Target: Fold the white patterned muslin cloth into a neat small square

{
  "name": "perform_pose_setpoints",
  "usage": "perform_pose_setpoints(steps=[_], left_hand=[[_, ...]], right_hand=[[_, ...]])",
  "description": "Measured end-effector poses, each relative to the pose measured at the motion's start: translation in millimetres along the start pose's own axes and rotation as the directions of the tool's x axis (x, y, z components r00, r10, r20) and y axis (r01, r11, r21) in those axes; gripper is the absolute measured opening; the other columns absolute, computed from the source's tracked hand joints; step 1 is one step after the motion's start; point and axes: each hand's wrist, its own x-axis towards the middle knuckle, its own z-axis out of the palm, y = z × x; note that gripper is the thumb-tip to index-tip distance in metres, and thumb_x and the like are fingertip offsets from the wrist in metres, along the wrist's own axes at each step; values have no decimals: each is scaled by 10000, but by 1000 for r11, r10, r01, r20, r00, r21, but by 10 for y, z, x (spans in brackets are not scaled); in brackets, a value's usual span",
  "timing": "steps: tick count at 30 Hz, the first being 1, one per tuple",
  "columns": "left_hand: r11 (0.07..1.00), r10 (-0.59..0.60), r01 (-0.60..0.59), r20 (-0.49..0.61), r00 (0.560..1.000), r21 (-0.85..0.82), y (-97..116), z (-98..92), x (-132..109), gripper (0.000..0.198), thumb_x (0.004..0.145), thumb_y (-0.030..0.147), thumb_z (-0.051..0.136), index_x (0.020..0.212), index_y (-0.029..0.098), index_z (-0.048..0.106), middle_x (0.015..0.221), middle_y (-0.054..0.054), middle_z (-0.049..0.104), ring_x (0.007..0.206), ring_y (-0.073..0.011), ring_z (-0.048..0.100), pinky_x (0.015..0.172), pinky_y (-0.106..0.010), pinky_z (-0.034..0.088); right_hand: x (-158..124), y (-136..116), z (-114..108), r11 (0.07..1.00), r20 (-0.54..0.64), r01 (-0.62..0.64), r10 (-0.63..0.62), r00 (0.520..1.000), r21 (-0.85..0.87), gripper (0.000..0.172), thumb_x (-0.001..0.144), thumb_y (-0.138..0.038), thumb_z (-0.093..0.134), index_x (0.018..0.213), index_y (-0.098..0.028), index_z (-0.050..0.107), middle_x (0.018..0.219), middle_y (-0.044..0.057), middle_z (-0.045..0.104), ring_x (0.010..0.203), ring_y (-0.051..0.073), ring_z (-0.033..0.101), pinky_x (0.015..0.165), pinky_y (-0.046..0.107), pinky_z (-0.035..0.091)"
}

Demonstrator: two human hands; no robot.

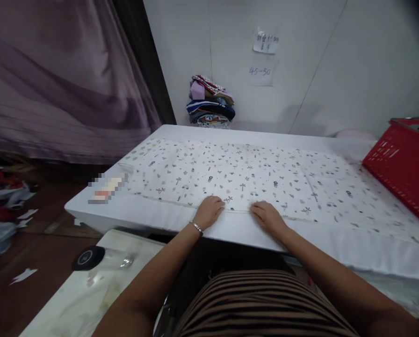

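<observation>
A white cloth (251, 173) printed with small dark motifs lies spread flat across a white table (132, 215). My left hand (209, 209), with a bracelet at the wrist, has its fingers curled on the cloth's near edge. My right hand (265, 216) sits close beside it, fingers likewise curled and gripping the same near edge. Both hands are at the middle of the cloth's front hem.
A red plastic basket (404, 164) stands at the table's right end. A pile of folded clothes (210, 103) rests against the back wall. A small blurred object (107, 188) lies at the table's left. A low pale surface with a black round object (88, 257) is near left.
</observation>
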Motion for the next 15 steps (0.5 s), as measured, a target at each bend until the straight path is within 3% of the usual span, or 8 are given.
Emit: perform_pose_setpoints(steps=[8,15], left_hand=[[987,61,-83,161,985,137,28,-91,119,184,905,247,475,921,180,645,949,-55,607,879,-181,512,784,-320,400],[957,78,-108,121,990,269,8,13,119,214,922,183,410,874,155,616,897,-66,591,844,-184,512,765,-331,398]], right_hand=[[249,-85,77,1000,123,-12,12,992,-3,261,925,-228,437,965,-190,692,952,87,644,880,209,523,757,325,391],[269,-74,74,999,110,-17,12,994,43,266,913,-180,430,935,-172,695,915,83,626,846,196,513,738,306,365]])
